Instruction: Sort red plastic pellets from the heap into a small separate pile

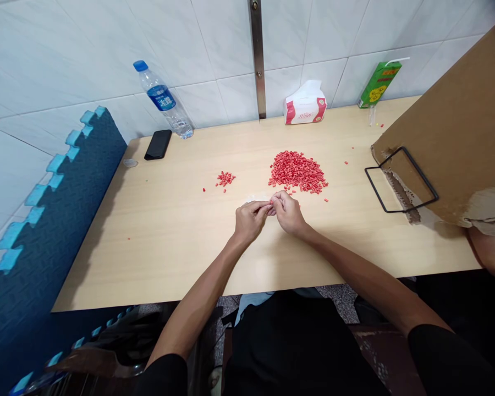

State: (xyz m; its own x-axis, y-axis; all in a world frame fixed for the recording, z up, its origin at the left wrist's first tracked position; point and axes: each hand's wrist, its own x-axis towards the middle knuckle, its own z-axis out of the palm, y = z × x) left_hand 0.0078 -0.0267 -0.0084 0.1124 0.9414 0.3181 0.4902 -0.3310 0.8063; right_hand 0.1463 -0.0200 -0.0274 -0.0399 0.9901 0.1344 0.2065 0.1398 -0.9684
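Observation:
My left hand (249, 218) and my right hand (287, 213) meet over the middle of the table, fingertips pinched together. A small red piece (271, 202) shows between the fingertips of both; its exact shape is hidden. Just beyond my right hand lies a big heap of small red tube-like pieces (297, 171), with a few loose ones at its edge. A much smaller cluster of the same red pieces (225, 179) lies beyond my left hand and to its left. Something whitish and clear (259, 197) lies flat on the table just behind my fingers.
At the back stand a water bottle (165, 102), a tissue pack (306, 104) and a green drink carton (379, 84). A black phone (158, 144) lies back left. Blue foam matting (66, 203) borders the left; a cardboard sheet (449, 137) with a black wire frame (416, 208) borders the right, beside another person's arm (490, 253).

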